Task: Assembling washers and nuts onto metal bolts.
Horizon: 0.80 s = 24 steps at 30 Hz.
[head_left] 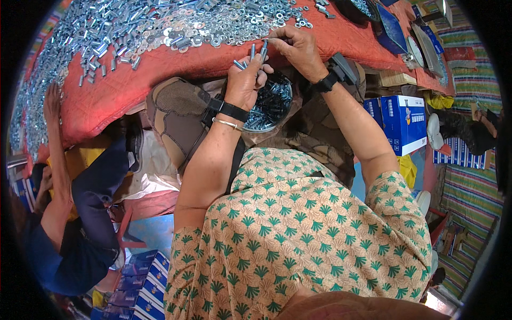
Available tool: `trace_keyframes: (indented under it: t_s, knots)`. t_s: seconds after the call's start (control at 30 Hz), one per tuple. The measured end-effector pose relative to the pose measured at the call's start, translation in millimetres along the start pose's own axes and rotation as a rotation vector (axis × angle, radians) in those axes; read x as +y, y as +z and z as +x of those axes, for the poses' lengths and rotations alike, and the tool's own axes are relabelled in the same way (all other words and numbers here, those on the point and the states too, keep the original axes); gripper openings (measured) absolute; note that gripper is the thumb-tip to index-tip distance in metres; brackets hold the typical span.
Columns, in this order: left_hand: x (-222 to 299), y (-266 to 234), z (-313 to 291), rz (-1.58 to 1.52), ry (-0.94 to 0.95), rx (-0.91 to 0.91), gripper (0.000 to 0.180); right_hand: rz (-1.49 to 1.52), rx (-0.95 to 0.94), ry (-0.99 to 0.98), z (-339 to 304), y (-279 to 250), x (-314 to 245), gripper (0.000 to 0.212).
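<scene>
My left hand (246, 85) is closed around several slim silvery metal sleeves (263, 52), which stick up and out between the fingers. Just right of it, my right hand (298, 50) pinches thumb and forefinger at the top end of the most upright sleeve; whatever small part is between those fingertips is too small to make out. Below both hands, a round bowl (290, 101) rests at my lap, filled with dark and silvery metal pieces (266, 109). Ahead, a large heap of loose sleeves, washers and nuts (176, 26) covers the red cloth (160, 64).
At left another person's arm (61, 154) reaches to the heap. Blue-and-white boxes (402, 122) stand at right, with more boxes (140, 288) stacked lower left. A blue tray (391, 29) and a dark bowl (354, 9) of parts sit at the far right of the cloth.
</scene>
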<state>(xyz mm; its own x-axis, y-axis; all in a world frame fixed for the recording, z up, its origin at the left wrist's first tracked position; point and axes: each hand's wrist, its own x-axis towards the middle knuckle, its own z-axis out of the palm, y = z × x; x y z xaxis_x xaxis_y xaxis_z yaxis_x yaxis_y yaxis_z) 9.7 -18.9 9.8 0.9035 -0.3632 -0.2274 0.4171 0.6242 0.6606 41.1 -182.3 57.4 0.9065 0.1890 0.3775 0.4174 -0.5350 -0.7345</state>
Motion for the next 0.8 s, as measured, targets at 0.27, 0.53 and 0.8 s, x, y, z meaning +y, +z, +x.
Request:
trace_keyframes:
  t_s: [0.27, 0.53, 0.8]
  knots:
    - [-3, -2, -2, -0.041, 0.052, -0.039, 0.019, -0.079, 0.11, -0.177, -6, 5, -1, 0.014]
    - [-4, -2, -5, 0.067, 0.047, -0.046, 0.017, 0.334, 0.135, 0.171, -10, 11, -2, 0.012]
    - [-9, -2, -7, -0.093, -0.034, -0.081, 0.015, 0.058, 0.221, 0.024, -23, 22, -14, 0.009]
